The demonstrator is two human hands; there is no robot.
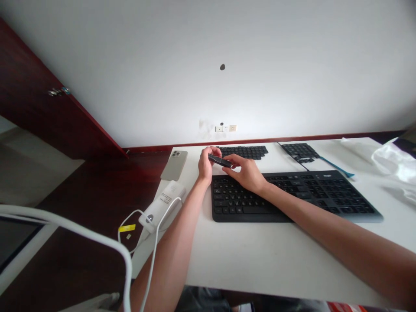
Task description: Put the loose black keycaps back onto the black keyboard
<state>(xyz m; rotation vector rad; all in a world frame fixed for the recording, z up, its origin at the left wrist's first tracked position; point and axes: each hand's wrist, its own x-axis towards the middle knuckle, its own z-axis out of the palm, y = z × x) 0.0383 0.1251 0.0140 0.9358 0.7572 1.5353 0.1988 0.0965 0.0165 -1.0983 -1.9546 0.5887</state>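
Observation:
A slim black object (219, 160), its exact kind unclear, is held over the upper left of a black keyboard (273, 217). My left hand (206, 165) is curled around its left end. At the other end, the thumb and fingers of my right hand (247, 171) pinch it. My right wrist and forearm pass above the keyboard and cover part of its keys. Behind my hands, loose black keycaps (248, 152) lie in rows on the white table (247, 255). A second group of black keycaps (300, 151) lies farther right.
A thin teal stick (336, 166) and a black cable (289, 154) lie near the right keycaps. White plastic wrapping (394, 158) covers the right side. At left are a phone (174, 165) and a white power bank (162, 203) with a white cable (159, 234). A wall stands behind.

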